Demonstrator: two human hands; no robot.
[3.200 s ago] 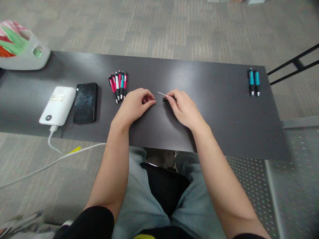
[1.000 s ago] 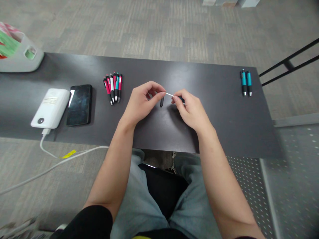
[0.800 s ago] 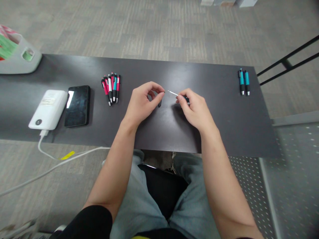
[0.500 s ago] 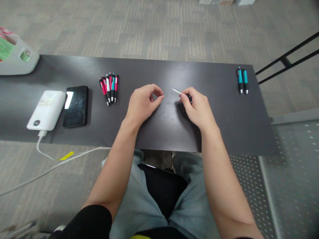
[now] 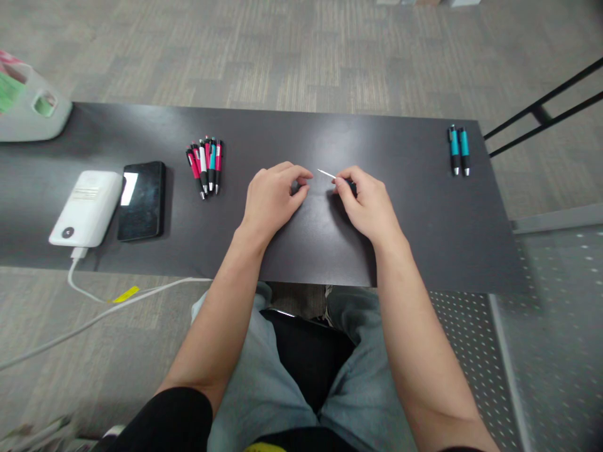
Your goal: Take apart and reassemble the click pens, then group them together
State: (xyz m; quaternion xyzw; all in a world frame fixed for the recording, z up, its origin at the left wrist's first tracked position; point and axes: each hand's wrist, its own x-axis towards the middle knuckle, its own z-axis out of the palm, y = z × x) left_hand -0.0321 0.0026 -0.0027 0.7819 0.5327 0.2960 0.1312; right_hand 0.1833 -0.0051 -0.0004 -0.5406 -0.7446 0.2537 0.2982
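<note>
My right hand (image 5: 365, 199) is closed over the dark table, thumb and fingers pinching a pen refill (image 5: 326, 173). The refill's thin pale end points left, toward my other hand. A dark piece, perhaps part of a pen barrel, shows between the right fingers; most of it is hidden. Facing it, my left hand (image 5: 276, 194) is curled with thumb and forefinger close together. Something dark shows inside that curl, too covered to make out. A narrow gap separates the refill's tip from the left fingertips.
Several red, white and teal pens (image 5: 205, 166) lie bunched on the left. Two teal pens (image 5: 459, 150) rest at the table's right end. A black phone (image 5: 142, 201), a white power bank (image 5: 85, 210) with its cable (image 5: 141, 295), and a white basket (image 5: 56, 116) are farther left.
My right hand has moved slightly left with the refill, bringing its tip nearer my left fingers. The left thumb and forefinger have parted a little.
</note>
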